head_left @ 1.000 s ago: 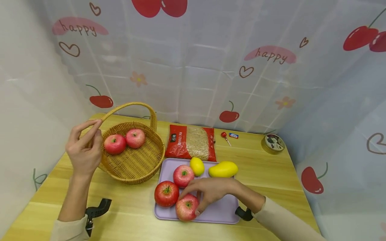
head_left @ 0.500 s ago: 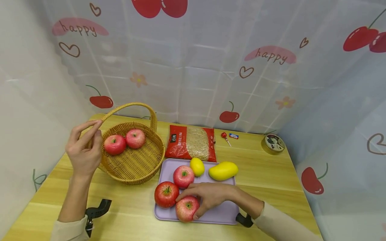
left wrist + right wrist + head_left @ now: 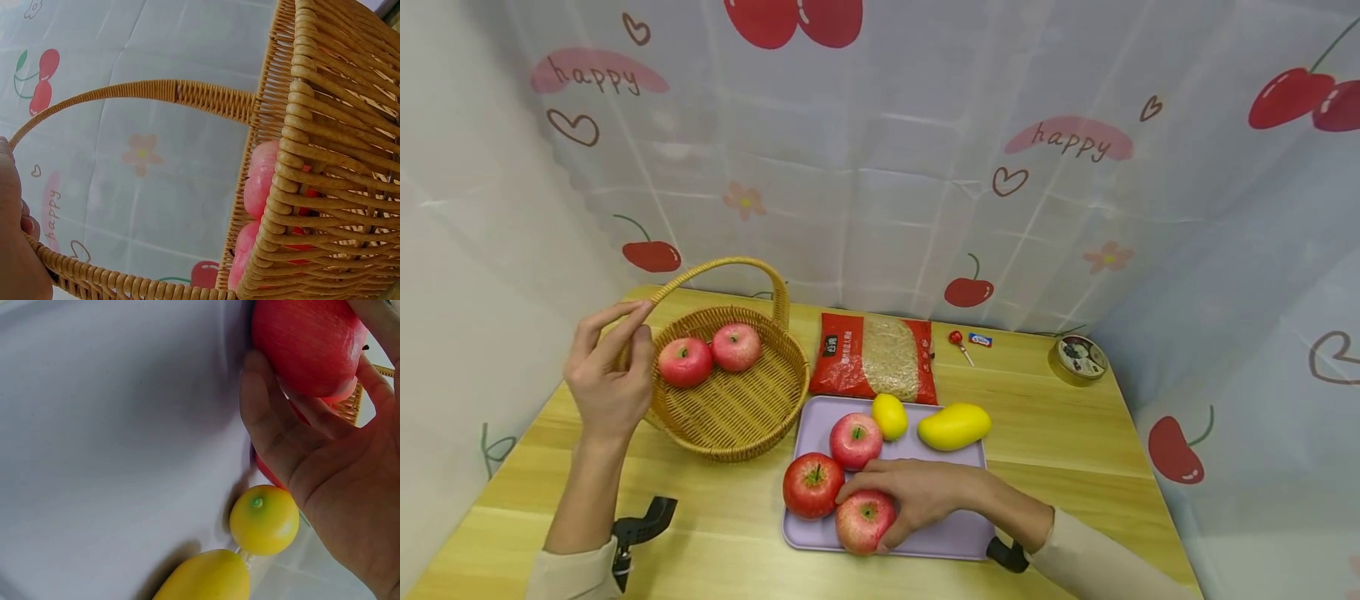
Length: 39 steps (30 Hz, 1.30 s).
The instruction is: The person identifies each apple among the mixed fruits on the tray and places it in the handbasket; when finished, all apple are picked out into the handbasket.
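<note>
My left hand (image 3: 610, 367) grips the handle (image 3: 722, 263) of a woven basket (image 3: 730, 425), which stands at the left of the table with two pink-red apples (image 3: 686, 362) inside. On a purple tray (image 3: 943, 533), my right hand (image 3: 925, 492) has its fingers and thumb around the sides of a pink-red apple (image 3: 861, 527) near the front edge. That apple (image 3: 306, 344) fills the top of the right wrist view, between thumb and fingers. A redder apple (image 3: 813, 486) and another pink apple (image 3: 856, 440) sit beside it, along with a lemon (image 3: 890, 417) and a yellow mango (image 3: 955, 427).
Behind the tray lies a red bag of dry food (image 3: 876, 357). Farther right are a lollipop (image 3: 959, 346), a small blue-and-red packet (image 3: 980, 340) and a round tin (image 3: 1078, 360). A printed curtain (image 3: 865, 225) borders the wooden table's back.
The right hand has settled slightly lower and closer around the front apple on the tray. The left hand and basket have stayed in place.
</note>
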Each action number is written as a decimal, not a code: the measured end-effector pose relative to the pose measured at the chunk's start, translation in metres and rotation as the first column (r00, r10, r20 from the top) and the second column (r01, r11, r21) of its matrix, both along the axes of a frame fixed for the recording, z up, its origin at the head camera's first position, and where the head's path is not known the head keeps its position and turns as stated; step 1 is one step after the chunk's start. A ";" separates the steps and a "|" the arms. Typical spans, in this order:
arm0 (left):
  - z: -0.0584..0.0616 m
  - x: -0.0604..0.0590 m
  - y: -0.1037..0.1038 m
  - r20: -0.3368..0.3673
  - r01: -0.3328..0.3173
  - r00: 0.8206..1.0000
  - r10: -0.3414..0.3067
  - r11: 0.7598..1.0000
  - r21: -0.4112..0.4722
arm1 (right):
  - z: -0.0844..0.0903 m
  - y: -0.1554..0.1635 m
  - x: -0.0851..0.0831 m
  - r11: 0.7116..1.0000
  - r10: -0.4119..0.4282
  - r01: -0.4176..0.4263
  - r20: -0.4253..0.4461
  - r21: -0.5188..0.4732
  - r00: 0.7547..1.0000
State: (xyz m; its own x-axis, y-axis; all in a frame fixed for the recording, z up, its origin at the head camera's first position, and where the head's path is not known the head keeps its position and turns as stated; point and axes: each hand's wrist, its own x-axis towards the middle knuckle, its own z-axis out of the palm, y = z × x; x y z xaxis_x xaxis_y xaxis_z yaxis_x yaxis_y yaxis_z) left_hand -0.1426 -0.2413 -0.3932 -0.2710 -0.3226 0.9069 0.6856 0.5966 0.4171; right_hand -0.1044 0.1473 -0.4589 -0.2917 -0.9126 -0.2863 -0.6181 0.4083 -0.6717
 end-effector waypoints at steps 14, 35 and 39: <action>0.000 0.000 -0.001 0.003 -0.004 1.000 0.004 1.000 -0.003 | -0.002 -0.002 -0.001 1.000 -0.011 0.011 -0.021 0.005 1.000; -0.002 0.000 -0.003 0.020 -0.001 1.000 0.001 1.000 -0.006 | -0.006 -0.002 -0.001 1.000 -0.023 0.023 -0.061 -0.001 0.998; -0.002 0.000 -0.003 0.021 0.000 1.000 0.000 1.000 -0.005 | -0.007 -0.003 0.000 1.000 -0.023 0.023 -0.061 -0.002 0.998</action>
State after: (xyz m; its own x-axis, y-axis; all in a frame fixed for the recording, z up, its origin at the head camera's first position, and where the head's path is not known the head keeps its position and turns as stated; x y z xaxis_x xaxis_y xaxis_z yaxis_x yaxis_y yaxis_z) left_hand -0.1424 -0.2445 -0.3957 -0.2902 -0.3182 0.9025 0.6766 0.5988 0.4287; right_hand -0.1048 0.1446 -0.4658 -0.3295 -0.9058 -0.2665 -0.6483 0.4223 -0.6336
